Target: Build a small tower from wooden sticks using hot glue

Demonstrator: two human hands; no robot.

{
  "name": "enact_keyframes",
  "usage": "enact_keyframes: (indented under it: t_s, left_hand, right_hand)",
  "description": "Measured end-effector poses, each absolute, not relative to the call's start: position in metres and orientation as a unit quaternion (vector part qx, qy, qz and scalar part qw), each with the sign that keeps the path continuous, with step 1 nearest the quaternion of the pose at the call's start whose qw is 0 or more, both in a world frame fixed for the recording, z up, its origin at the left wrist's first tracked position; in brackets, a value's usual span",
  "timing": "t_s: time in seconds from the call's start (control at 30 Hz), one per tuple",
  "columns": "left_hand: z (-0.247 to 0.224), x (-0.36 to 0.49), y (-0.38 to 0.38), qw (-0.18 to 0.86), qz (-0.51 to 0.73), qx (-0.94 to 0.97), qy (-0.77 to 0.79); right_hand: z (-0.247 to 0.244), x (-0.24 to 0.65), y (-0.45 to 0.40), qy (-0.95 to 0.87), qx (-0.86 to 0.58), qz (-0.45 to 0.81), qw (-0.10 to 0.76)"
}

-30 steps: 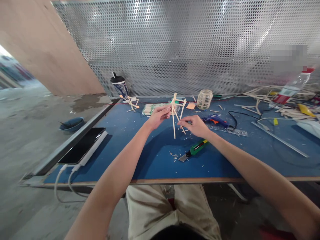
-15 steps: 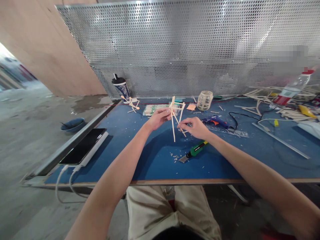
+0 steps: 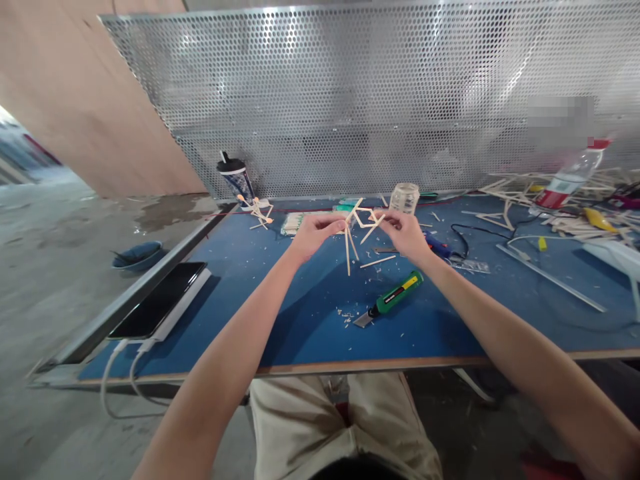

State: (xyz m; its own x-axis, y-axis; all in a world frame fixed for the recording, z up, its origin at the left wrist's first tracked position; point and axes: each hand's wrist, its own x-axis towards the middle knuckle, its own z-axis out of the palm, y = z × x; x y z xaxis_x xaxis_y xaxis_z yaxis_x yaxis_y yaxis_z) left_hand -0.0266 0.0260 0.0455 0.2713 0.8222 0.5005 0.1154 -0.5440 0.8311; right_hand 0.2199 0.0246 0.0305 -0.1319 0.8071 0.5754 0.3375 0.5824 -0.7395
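Note:
A small frame of thin wooden sticks (image 3: 348, 248) is held up over the blue table between my two hands. My left hand (image 3: 316, 233) pinches its left side, where several sticks meet. The fingers of my right hand (image 3: 403, 230) are closed at its right corner. One loose wooden stick (image 3: 377, 262) lies on the table below the frame. Nearer to me rests a green utility knife (image 3: 395, 297) with its blade out, pointing left, and wood chips beside it. A blue glue gun (image 3: 438, 245) lies partly hidden behind my right hand.
A glass jar (image 3: 405, 198), a pack of sticks (image 3: 293, 224) and a small stick model (image 3: 260, 212) stand at the back. On the left lies a phone (image 3: 160, 300) with white cables. A bottle (image 3: 570, 180) and piled sticks (image 3: 575, 227) are at the right.
My right hand has moved up from a lower stick to the frame's right corner. The frame is turned, and a loose stick now shows on the table below it.

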Motion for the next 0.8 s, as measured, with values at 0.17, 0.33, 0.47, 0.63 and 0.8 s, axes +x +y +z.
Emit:
enact_keyframes:
  t_s: [0.17,0.33,0.47,0.63,0.8]
  left_hand:
    - [0.058,-0.026,0.015,0.221,0.491,0.754,0.376]
    - [0.059,-0.015,0.008,0.060,0.482,0.798,0.355]
    - [0.053,-0.011,0.006,-0.056,0.454,0.813,0.361]
    - [0.050,-0.012,0.006,-0.057,0.450,0.814,0.362]
    - [0.051,-0.012,0.005,-0.091,0.430,0.823,0.360]
  right_hand:
    - [0.045,0.229,0.023,-0.668,-0.388,0.196,0.604]
    - [0.051,0.224,0.013,-0.694,-0.362,0.222,0.581]
    - [0.050,0.224,0.012,-0.709,-0.392,0.216,0.546]
    - [0.049,0.224,0.011,-0.730,-0.374,0.229,0.524]
    - [0.047,0.222,0.012,-0.727,-0.363,0.252,0.526]
